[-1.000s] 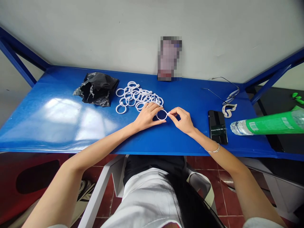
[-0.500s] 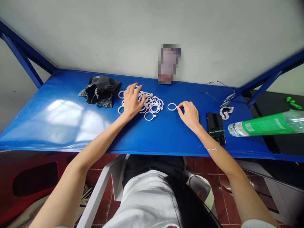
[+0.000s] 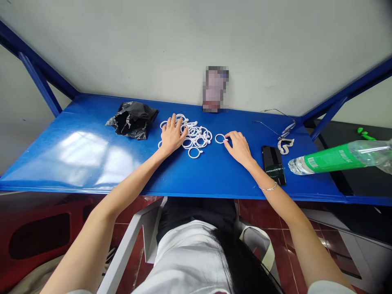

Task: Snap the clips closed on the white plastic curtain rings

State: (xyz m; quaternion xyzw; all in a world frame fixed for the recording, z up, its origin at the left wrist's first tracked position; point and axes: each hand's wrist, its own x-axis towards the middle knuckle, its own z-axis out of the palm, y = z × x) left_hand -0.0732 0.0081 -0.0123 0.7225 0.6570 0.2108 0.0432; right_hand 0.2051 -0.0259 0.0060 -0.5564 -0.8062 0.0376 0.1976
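My left hand [image 3: 173, 136] lies palm down over the left part of a loose pile of white plastic rings [image 3: 200, 142], its fingers spread. Each ring bears a small knob, and they look like curtain rings. Part of the pile is hidden under this hand. To the right of the pile, a single white ring [image 3: 216, 141] rests on the blue tabletop [image 3: 190, 179]. The thumb and index finger of my right hand [image 3: 239, 148] pinch that ring at its knob.
A crumpled black plastic bag [image 3: 134, 119] sits left of the pile. To the right lie a phone [image 3: 273, 165], eyeglasses [image 3: 287, 130], a white hair claw clip [image 3: 285, 146] and a green-labelled bottle [image 3: 333, 158]. A pixelated upright object [image 3: 215, 87] leans against the wall.
My left hand has flattened down onto the pile, and the rings at its left edge have shifted slightly right. My right hand keeps its pinch on the single ring. The view has moved a little.
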